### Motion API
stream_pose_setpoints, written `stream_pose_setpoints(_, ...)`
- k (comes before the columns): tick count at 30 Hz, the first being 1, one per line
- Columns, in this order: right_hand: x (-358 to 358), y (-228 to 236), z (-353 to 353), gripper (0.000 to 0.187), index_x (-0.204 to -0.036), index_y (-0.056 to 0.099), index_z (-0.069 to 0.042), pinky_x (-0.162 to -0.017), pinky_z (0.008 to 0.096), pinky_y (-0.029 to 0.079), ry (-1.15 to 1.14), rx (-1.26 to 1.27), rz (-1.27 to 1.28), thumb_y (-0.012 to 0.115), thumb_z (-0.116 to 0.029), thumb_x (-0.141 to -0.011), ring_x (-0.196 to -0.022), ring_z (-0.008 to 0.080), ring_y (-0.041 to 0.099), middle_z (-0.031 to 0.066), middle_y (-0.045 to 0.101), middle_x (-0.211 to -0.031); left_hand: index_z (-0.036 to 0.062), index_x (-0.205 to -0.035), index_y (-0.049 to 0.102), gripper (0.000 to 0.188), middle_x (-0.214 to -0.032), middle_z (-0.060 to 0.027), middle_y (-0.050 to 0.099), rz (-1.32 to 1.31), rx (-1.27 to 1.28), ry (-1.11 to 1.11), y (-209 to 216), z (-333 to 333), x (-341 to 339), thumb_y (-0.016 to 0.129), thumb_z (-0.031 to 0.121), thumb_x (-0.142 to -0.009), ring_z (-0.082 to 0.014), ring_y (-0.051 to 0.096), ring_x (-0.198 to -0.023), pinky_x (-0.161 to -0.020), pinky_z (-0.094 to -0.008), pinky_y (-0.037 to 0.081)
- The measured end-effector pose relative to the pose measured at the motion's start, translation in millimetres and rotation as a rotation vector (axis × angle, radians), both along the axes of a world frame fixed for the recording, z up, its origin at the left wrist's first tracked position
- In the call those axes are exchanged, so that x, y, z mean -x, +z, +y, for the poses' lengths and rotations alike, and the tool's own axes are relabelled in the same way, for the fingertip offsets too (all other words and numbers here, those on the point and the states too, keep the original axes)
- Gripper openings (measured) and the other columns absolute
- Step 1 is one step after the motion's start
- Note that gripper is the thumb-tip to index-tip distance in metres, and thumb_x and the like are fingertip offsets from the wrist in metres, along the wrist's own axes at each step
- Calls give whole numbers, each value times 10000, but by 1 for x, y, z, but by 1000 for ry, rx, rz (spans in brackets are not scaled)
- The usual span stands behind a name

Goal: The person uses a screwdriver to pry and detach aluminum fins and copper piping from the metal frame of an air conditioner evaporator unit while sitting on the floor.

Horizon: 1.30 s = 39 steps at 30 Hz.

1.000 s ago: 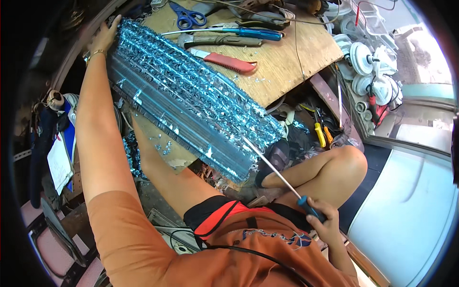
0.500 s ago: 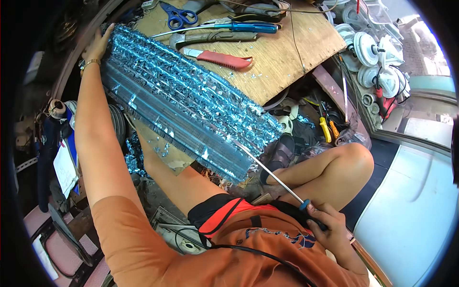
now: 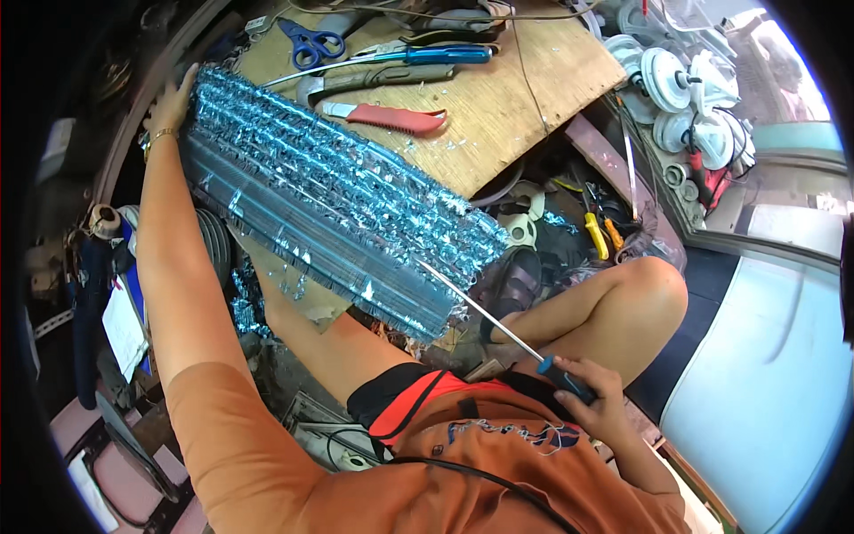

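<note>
A long finned metal coil (image 3: 311,240), blue and silver, slants from the far left down toward my lap. Its upper part is torn into curled shreds, while a smoother strip runs along the lower side. My left hand (image 3: 169,109) grips the coil's far left end, with its fingers partly hidden behind the edge. In my right hand (image 3: 598,392) is a screwdriver (image 3: 487,316) with a blue-and-black handle, held above my thigh. The screwdriver's tip rests at the border between shreds and smoother fins, near the coil's near end.
A wooden board (image 3: 498,116) bears blue scissors (image 3: 310,44), a hammer (image 3: 382,80), a blue-handled screwdriver (image 3: 449,55) and a red utility knife (image 3: 396,117). Yellow-handled pliers (image 3: 595,236) lie beyond my bent knee. White plastic parts (image 3: 676,89) are piled at the far right.
The whole scene has shifted slightly left in view. More of the screwdriver's handle shows, as my right hand's grip on it has changed. My left hand stays on the coil's end.
</note>
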State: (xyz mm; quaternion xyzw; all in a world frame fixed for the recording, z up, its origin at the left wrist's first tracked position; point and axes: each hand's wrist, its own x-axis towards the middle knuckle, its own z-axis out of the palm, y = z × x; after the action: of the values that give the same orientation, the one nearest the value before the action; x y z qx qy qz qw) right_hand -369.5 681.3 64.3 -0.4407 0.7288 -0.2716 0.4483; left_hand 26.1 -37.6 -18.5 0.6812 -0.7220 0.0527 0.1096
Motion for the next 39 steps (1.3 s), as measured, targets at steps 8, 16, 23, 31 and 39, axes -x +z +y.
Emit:
stream_pose_setpoints(8,20,22,-14,501,-1272,720,-63,-735,359,561,169,131,102,804,14,-784,-818,293,699,132,706,-1036,300,-1646,304,1070,-1711,-188,263,-14,47,-31,4,6,7,273,982,-823,-481,237,-1555,-1190,-697,158)
stream_pose_setpoints(16,32,29,-45,532,-1266,723,-92,-642,365,543,343,63,231,799,43,-757,-729,255,660,90,687,-987,305,-1633,338,1043,-1610,-209,448,-40,49,-30,3,1,7,298,967,-829,-529,425,-1440,-1172,-702,220)
stream_pose_setpoints(23,24,11,-33,494,-1263,724,-57,-657,333,518,220,113,116,802,38,-784,-731,248,633,95,657,-915,297,-1611,393,1039,-1653,-192,386,-32,118,-38,0,3,5,302,970,-826,-490,355,-1500,-1160,-725,203)
stream_pose_setpoints(31,38,33,-32,512,-1260,735,-67,-645,343,515,260,118,173,810,30,-763,-724,239,629,86,650,-906,290,-1624,364,1066,-1668,-176,367,-42,97,-24,6,0,7,295,982,-815,-476,344,-1513,-1162,-726,194)
stream_pose_setpoints(39,47,44,-47,536,-1276,735,-99,-614,355,507,333,79,201,808,30,-761,-698,223,617,56,630,-878,264,-1582,449,1012,-1623,-210,420,-85,170,-71,-1,8,9,287,949,-854,-427,403,-1488,-1183,-619,299)
